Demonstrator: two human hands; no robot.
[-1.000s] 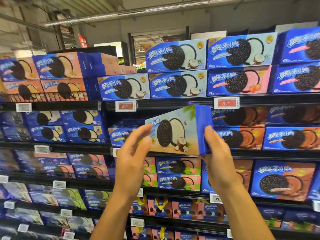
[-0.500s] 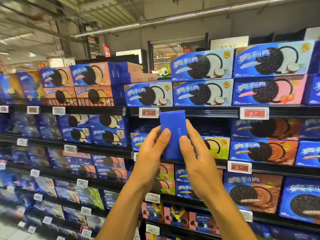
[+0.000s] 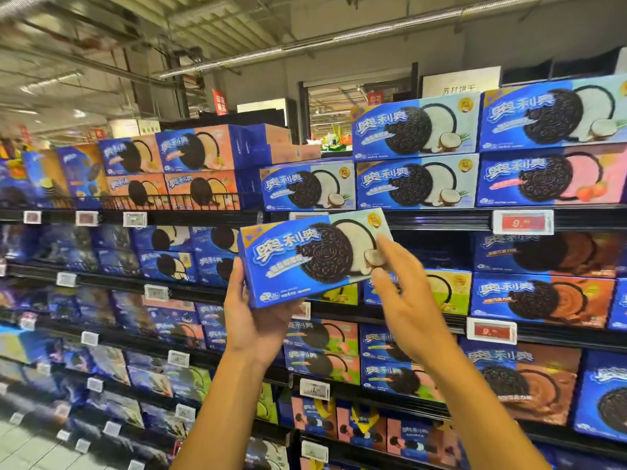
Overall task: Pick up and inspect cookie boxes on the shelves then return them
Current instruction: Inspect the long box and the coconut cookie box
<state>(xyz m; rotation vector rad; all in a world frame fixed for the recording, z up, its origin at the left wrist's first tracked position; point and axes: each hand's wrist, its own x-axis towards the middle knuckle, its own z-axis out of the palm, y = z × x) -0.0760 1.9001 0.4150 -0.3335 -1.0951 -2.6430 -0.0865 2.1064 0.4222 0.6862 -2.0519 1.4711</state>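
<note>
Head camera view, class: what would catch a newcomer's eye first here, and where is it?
First, the blue cookie box held up in the middle, front face showing, tilted. The left hand grips its lower left corner; the right hand touches its right end. Behind, shelves packed with similar boxes fill the view, with a red price tag at upper right.

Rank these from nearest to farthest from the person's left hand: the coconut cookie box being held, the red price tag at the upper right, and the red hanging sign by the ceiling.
1. The coconut cookie box, gripped in the left hand.
2. The red price tag, on the shelf edge, upper right.
3. The red hanging sign, far back, up by the ceiling.
</note>
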